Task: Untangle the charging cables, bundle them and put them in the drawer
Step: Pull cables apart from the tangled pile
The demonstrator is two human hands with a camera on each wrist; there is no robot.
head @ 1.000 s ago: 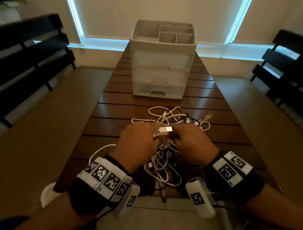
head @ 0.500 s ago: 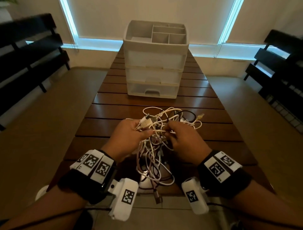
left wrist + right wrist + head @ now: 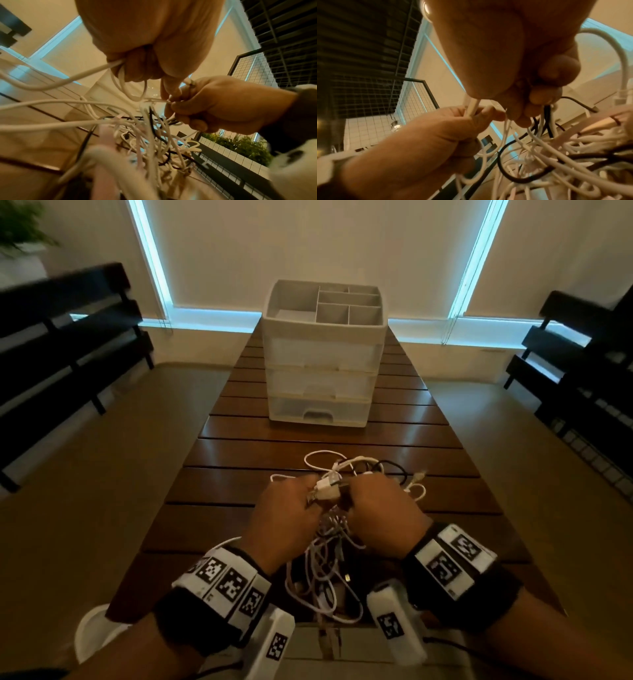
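Your left hand (image 3: pixel 286 518) and right hand (image 3: pixel 383 513), knuckles nearly touching, each clench strands of the tangled charging cables (image 3: pixel 329 556) above the near end of the slatted table (image 3: pixel 239 487); loops hang between your wrists. The drawer unit (image 3: pixel 323 354) stands farther along, drawers closed

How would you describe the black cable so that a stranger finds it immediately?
On the slatted wooden table, in front of the white drawer unit, lies a tangle of cables. The black cable loops out just beyond the right hand; nearly all the others are white.
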